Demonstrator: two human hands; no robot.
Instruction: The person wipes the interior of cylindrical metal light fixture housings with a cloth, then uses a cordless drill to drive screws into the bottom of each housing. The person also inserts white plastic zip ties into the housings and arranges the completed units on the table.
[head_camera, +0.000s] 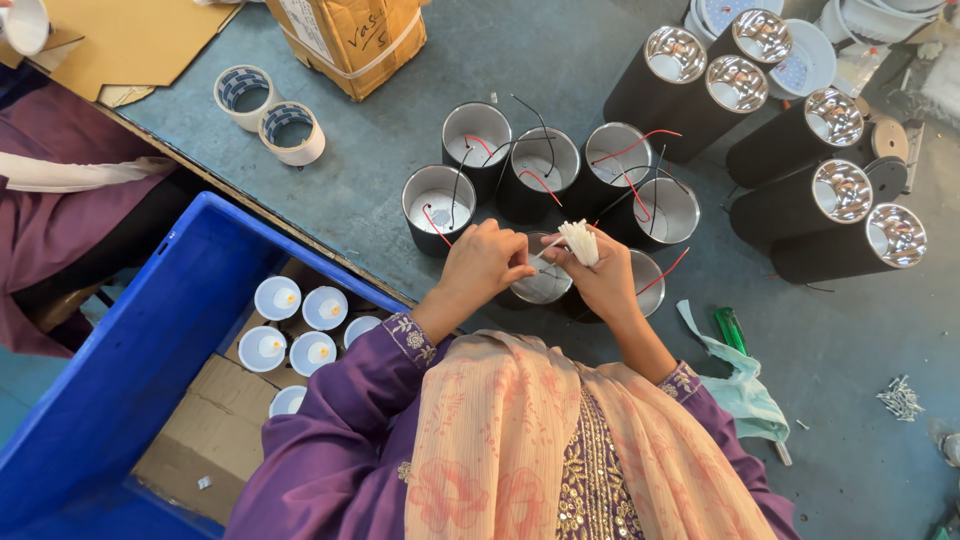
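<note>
My right hand (603, 272) gripped a bundle of white cable ties (579, 241), thin pale strips fanned upward, while my left hand (483, 262) pinched 1 tie drawn from it. The bundle sat just above a black open can (540, 284) with a silvery inside. Far above-left of the bundle stood a brown cardboard box (350, 38), banded with pale tape, handwriting on its side.

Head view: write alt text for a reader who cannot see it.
The right hand holds a bundle of white cable ties while the left hand pinches one tie, above open black cylindrical lamp housings with red and black wires on a grey table. A blue crate sits at left.
</note>
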